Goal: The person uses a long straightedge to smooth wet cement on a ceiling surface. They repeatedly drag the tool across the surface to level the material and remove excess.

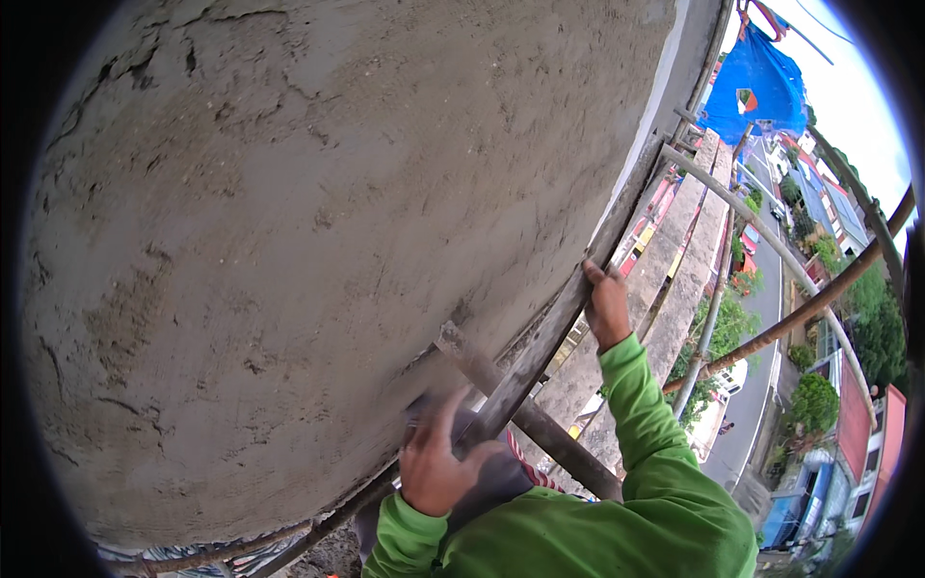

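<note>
A long, narrow, mortar-smeared straightedge [540, 361] lies slantwise along the edge of a wet grey plastered wall [318, 222]. My right hand [607, 303] is closed on its upper part, with fingertips at the edge facing the wall. My left hand [438, 462], partly smeared by motion, is at the straightedge's lower end, close to the plaster. Its thumb stands apart from the stretched fingers; whether it touches the straightedge is unclear. A dark, blurred thing beside those fingers cannot be made out.
Below the straightedge, a scaffold pole [564, 448] juts from the wall. Scaffold planks [665, 289] run along the right, crossed by wooden poles [785, 332]. A blue tarp [756, 82] hangs at the upper right. Far below lie a road [761, 337], trees and roofs.
</note>
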A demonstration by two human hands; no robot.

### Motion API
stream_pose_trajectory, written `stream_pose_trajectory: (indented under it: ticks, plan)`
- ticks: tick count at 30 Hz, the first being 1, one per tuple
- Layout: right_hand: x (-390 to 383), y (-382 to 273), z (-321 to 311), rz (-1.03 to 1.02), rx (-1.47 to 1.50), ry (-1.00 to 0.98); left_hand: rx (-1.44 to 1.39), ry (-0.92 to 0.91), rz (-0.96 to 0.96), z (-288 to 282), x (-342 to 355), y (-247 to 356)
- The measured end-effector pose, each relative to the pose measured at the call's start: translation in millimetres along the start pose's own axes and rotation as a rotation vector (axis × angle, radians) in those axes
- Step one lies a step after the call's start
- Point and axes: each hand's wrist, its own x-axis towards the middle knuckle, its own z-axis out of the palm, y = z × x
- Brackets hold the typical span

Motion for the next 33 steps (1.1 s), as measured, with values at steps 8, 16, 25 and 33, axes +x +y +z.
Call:
stream_pose_trajectory:
  ticks: [8,16,25,33]
  plan:
    - [174.2,4.7,-65.1,0.045,-0.261,0.114,-0.194,0.069,-0.119,83.4,33.5,-84.9]
    - [246.5,-0.6,-40.6,-0.085,-0.342,0.259,0.074,0.218,0.05,146.4,59.4,-95.4]
    - [324.1,15.3,-99.7,-0.703,-1.409,0.13,0.05,0.168,-0.048,158.0,69.5,-92.7]
    - [391.8,26.8,-126.4,-0.466,-1.313,0.251,-0.031,0.137,-0.227,165.2,67.4,-99.2]
